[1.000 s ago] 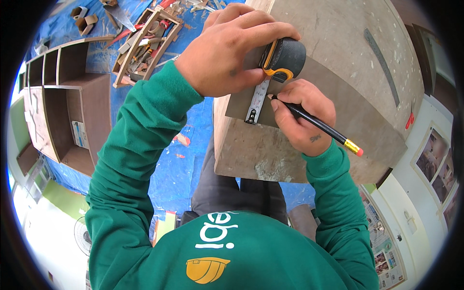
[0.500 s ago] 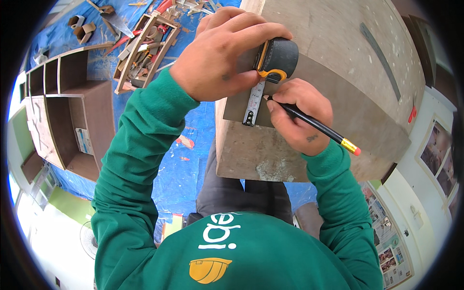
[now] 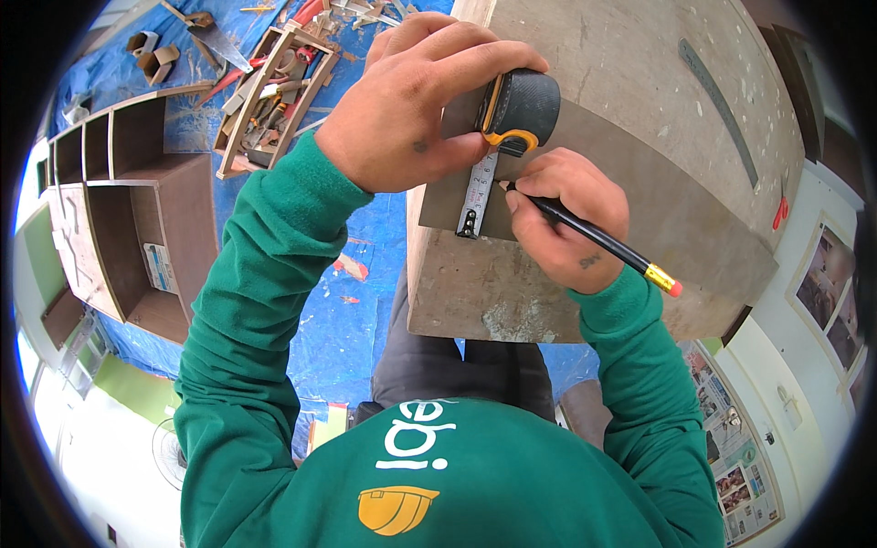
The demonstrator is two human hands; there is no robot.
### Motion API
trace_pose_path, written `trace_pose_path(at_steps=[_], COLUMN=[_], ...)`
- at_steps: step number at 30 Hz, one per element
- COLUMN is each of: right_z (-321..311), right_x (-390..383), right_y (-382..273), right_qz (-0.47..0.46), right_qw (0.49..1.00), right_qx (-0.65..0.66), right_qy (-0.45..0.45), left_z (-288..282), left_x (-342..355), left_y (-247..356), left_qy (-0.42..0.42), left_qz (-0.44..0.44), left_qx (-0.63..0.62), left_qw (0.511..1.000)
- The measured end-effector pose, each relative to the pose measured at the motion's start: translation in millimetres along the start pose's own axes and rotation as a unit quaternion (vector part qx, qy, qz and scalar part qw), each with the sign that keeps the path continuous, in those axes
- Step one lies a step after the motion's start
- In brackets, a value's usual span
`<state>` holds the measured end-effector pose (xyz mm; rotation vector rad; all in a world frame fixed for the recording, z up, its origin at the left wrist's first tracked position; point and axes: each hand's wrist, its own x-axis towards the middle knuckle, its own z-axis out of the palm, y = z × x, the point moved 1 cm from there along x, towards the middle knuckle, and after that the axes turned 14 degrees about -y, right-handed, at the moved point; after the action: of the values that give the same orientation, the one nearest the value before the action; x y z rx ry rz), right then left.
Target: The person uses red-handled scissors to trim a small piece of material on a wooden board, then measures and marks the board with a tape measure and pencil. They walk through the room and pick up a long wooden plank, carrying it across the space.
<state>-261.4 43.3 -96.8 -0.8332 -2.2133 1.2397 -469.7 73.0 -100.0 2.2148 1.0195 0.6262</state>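
My left hand (image 3: 416, 100) grips a black and yellow tape measure (image 3: 530, 102). Its short length of extended blade (image 3: 479, 192) lies across a dark brown board (image 3: 630, 173), with the metal end hook at the board's near edge. In my right hand (image 3: 575, 219) is a black pencil (image 3: 598, 239) with a pink eraser, held in a writing grip. The pencil's tip meets the board close beside the blade's right edge. Beneath the board is a worn wooden worktop (image 3: 457, 283), its near edge facing me.
A metal ruler (image 3: 717, 110) and red-handled scissors (image 3: 780, 212) lie on the worktop at right. On the blue tarp (image 3: 352, 301) at left stand a wooden tool tray (image 3: 239, 137) full of tools and a brown cabinet (image 3: 187, 219). A handsaw (image 3: 219, 41) lies farther back.
The tape measure and my left hand have shifted very slightly left. My right hand and the pencil stay nearly in place.
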Motion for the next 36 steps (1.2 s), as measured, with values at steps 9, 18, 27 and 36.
trace_pose_path(at_steps=[9,18,27,36], right_z=[-0.5,-0.6,-28.1,-29.9], right_x=[0.2,-0.3,-28.1,-68.0], right_y=[-0.8,-2.3,-19.9,-11.5], right_qz=[0.001,0.013,0.146,0.156], right_qw=[1.0,1.0,0.977,0.976], right_qx=[-0.012,0.008,0.098,-0.013], right_qy=[0.007,0.007,0.12,0.154], left_z=[0.1,0.7,2.0,2.3], left_x=[1.2,0.8,-2.5,-13.5], left_y=[-0.4,-1.5,1.3,3.4], left_qy=[0.001,-0.005,-0.004,0.006], left_qz=[0.004,-0.008,-0.034,-0.078], left_qx=[-0.005,-0.017,-0.013,-0.073], left_qw=[1.0,1.0,0.999,0.994])
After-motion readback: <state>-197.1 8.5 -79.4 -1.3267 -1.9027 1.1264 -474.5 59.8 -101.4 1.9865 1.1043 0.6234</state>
